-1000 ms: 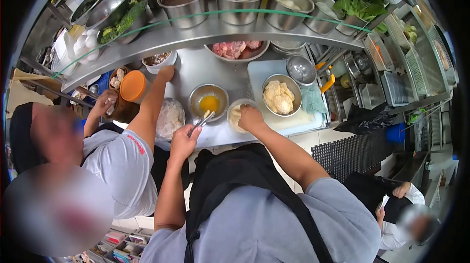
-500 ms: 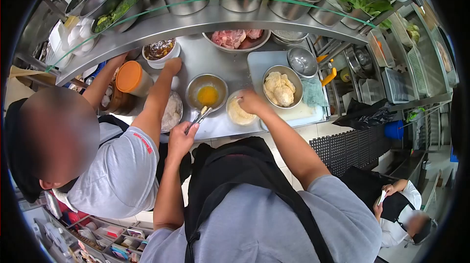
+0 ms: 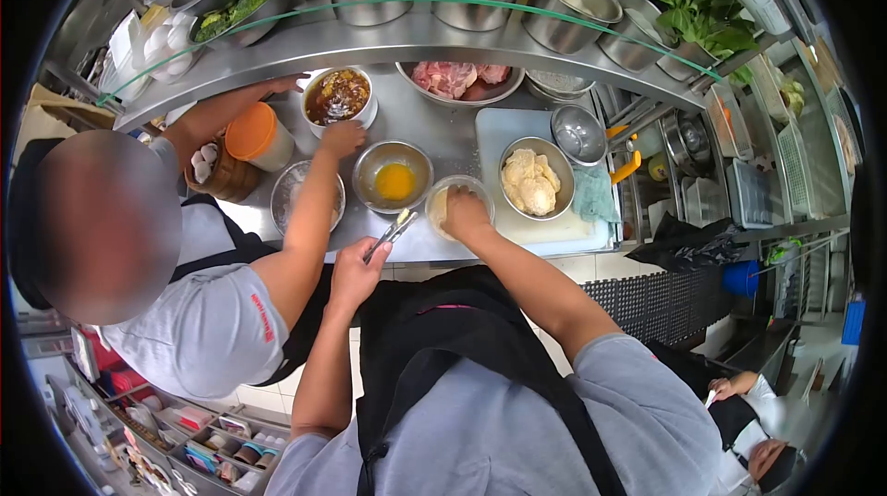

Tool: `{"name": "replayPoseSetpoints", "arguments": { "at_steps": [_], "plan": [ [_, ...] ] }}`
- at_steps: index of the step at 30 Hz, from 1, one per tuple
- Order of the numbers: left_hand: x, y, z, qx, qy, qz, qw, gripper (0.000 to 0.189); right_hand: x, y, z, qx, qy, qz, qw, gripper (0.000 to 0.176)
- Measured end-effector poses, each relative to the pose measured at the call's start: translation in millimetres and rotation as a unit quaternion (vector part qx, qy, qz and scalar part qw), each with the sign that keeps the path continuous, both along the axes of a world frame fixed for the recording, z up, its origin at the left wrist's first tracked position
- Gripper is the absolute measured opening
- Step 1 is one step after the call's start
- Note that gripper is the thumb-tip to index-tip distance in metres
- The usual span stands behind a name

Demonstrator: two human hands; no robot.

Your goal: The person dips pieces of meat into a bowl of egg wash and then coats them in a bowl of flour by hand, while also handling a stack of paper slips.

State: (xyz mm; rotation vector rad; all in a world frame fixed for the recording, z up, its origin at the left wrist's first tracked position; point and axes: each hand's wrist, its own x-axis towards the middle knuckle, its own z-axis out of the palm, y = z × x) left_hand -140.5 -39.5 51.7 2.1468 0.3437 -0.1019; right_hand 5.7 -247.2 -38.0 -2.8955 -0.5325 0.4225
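Observation:
My left hand (image 3: 358, 272) is closed around metal tongs (image 3: 392, 232), whose tips carry a pale, wet-looking smear and point up toward the bowls. My right hand (image 3: 467, 214) reaches down into a bowl of pale crumbs (image 3: 484, 196); its fingers are curled in the crumbs, and what they grip is hidden. Left of that bowl stands a metal bowl (image 3: 361, 169) holding yellow beaten egg (image 3: 395, 181). To the right, a metal bowl (image 3: 568, 193) with crumb-coated pieces (image 3: 531, 184) rests on a white cutting board (image 3: 494, 136).
A co-worker at left has a hand (image 3: 346, 139) at a white bowl of dark sauce (image 3: 338, 97). Near that arm are a floury bowl (image 3: 282, 210) and an orange-lidded tub (image 3: 251, 133). Raw meat (image 3: 457, 78) sits behind, beneath a loaded metal shelf (image 3: 397, 51).
My right hand stays in the crumb bowl, its fingers pushed further in. The tongs have moved slightly right, away from the egg bowl. The co-worker's far hand has moved beside the sauce bowl.

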Motion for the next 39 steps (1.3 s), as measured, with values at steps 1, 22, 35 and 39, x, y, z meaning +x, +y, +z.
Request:
{"name": "replayPoseSetpoints", "arguments": {
  "at_steps": [1,22,35,39],
  "plan": [
    [1.1,-7.2,4.5,0.003,0.007,0.018,1.0,0.029,0.2,0.0,-4.6,-0.003,0.0,0.008,1.0,0.051],
    [-24.7,-51.4,-36.3,-0.075,-0.016,0.169,0.983,0.032,31.4,-33.0,18.0,0.201,0.095,0.094,0.97,0.031],
    [-31.2,-45.2,-33.5,-0.088,-0.007,0.166,0.982,0.035,77.6,-134.0,112.0,0.27,0.051,0.012,0.961,0.032],
    [-28.9,-62.0,-26.0,-0.085,-0.014,0.132,0.987,0.033,108.2,-161.0,99.3,0.191,-0.132,0.056,0.971,0.023]
  ]
}}
